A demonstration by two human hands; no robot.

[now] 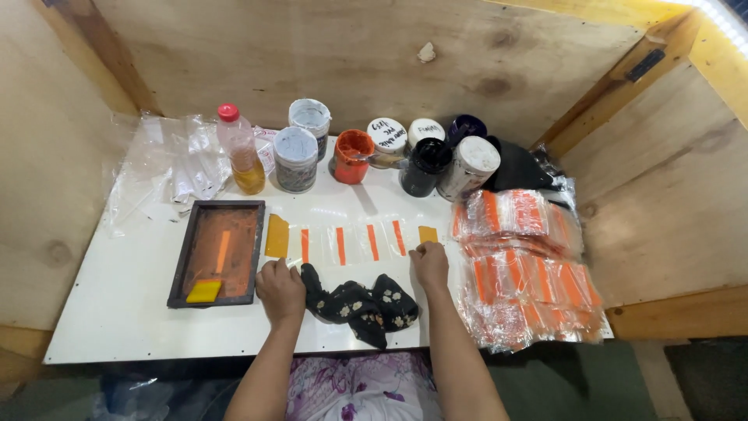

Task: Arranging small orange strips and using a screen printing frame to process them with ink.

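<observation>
**Both hands pressing a printed clear strip flat on the white worktop**

The left hand (280,288) rests knuckles-up with fingers curled, its fingertips on the near edge of a long clear plastic strip with orange bars (351,243), close to the strip's left end. The right hand (429,263) lies fingers down and together on the strip's right end, beside a yellow tape tab (427,234); neither hand grips anything, both seem to be pressing the strip flat so it cannot slide. A wider yellow tab (276,236) anchors the left end, next to a black-framed printing screen (217,252) with a small yellow squeegee (204,291) in its near corner.

A black floral cloth (360,302) lies bunched between the hands by the front edge, likely kept near for wiping. Finished orange-striped clear bags (526,269) are piled along the right edge. Along the back edge stand a red-capped bottle of amber liquid (241,148) and ink jars (405,156), some open; crumpled clear plastic (175,164) fills the back left corner.

The white board worktop (117,312) sits in a bare plywood booth (312,54).
</observation>
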